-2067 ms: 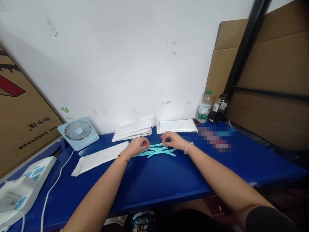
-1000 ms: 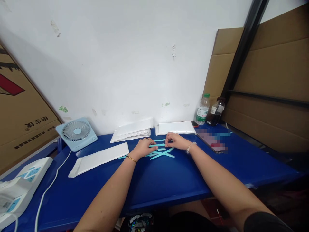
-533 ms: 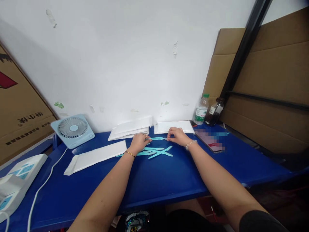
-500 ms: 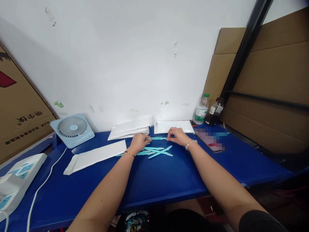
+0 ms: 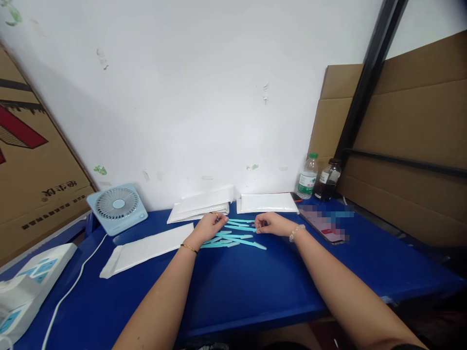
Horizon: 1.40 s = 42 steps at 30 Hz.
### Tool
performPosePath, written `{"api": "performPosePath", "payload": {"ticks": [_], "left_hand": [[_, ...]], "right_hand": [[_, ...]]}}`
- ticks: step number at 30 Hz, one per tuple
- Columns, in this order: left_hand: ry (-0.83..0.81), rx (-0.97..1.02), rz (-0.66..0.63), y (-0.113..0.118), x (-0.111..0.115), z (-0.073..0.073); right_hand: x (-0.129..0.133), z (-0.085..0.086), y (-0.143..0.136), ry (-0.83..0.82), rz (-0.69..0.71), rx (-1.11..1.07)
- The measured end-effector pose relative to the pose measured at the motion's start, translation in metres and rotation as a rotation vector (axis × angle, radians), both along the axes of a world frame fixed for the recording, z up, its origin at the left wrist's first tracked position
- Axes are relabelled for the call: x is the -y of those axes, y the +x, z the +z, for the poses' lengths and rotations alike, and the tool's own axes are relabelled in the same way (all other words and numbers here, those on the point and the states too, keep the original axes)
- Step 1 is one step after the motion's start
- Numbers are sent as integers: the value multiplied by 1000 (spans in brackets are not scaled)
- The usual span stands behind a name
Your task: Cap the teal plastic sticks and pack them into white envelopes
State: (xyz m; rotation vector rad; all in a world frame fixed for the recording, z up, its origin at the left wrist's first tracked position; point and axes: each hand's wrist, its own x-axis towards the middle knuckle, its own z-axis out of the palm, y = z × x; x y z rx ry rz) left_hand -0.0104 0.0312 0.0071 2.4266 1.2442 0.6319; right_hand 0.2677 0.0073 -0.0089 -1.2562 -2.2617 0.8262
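Note:
Several thin turquoise sticks [image 5: 251, 243] lie in a loose, overlapping pile on the blue table, between and below my hands. At the pile's upper left, my left hand [image 5: 210, 226] has its fingers pinched at the end of a turquoise stick [image 5: 239, 221]. My right hand [image 5: 268, 224] is at the right ends of the upper sticks, its thumb and fingertips curled together; whether it grips one is too small to tell. A white padded envelope [image 5: 153, 246] lies flat to the left of my left hand.
White envelopes [image 5: 200, 204] are stacked by the wall, with another envelope pile [image 5: 268, 202] beside them. A blue fan [image 5: 117, 206] and power strip [image 5: 40, 277] stand left. A phone [image 5: 323, 224], a clear bottle [image 5: 308, 177] and a dark bottle [image 5: 328, 181] are right.
The view has tilted upward. The upper sticks between my hands are now spread apart, and the crossed sticks below lie more nearly parallel. Both hands stay close to the pile.

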Motion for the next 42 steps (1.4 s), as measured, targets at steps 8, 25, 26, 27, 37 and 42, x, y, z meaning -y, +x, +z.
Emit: {"api": "performPosePath", "payload": {"ticks": [8, 25, 26, 27, 37, 42], "left_hand": [[-40, 136, -49, 13, 7, -5], [23, 128, 76, 9, -13, -16], [24, 130, 102, 7, -15, -16], [22, 133, 127, 5, -16, -16], [-91, -55, 121, -16, -16, -13], [-338, -182, 65, -30, -13, -8]], "right_hand": [[-4, -1, -8, 280, -96, 31], [-17, -7, -6, 404, -117, 255], [-17, -8, -4, 399, -130, 260], [-18, -9, -2, 393, -146, 261], [-14, -7, -3, 426, -213, 100], [-4, -1, -13, 380, -158, 70]]}}
